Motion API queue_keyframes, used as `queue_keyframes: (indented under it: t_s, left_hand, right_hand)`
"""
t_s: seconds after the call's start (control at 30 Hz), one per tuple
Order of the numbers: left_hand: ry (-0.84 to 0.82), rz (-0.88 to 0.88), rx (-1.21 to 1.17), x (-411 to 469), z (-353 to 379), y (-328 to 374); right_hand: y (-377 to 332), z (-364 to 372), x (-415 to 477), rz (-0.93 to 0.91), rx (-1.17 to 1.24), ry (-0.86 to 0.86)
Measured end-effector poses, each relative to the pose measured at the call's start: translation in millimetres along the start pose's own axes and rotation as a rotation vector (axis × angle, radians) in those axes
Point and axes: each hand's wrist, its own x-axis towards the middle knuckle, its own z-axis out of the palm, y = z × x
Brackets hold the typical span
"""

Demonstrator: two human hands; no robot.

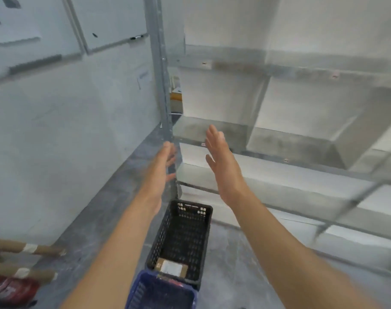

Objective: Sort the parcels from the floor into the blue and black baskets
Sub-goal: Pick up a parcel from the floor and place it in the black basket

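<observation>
Both my left hand and right hand are raised, fingers straight and holding nothing; below them, between my forearms, one parcel lies in the black basket, the blue basket nearer me has unclear contents, so sorting seems barely begun.

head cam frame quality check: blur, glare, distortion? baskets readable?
Head view: motion smear overall, worst on the shelving at right and the left hand; right hand sharper. Head view: wide-angle bend in shelf edges. Head view: flat, hazy light, no hard shadows or glare. Same view: black basket mesh and its parcel readable, label text not; blue basket cut by the bottom edge.
</observation>
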Motion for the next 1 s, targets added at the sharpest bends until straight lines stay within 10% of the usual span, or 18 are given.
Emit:
queue_keyframes:
  t_s: [1.0]
  left_hand:
    - [-1.226,-0.192,0.208,-220.9,717.2,-79.4]
  right_hand:
    - [-64.0,-616.3,-338.3,-0.022,0.105,1.145]
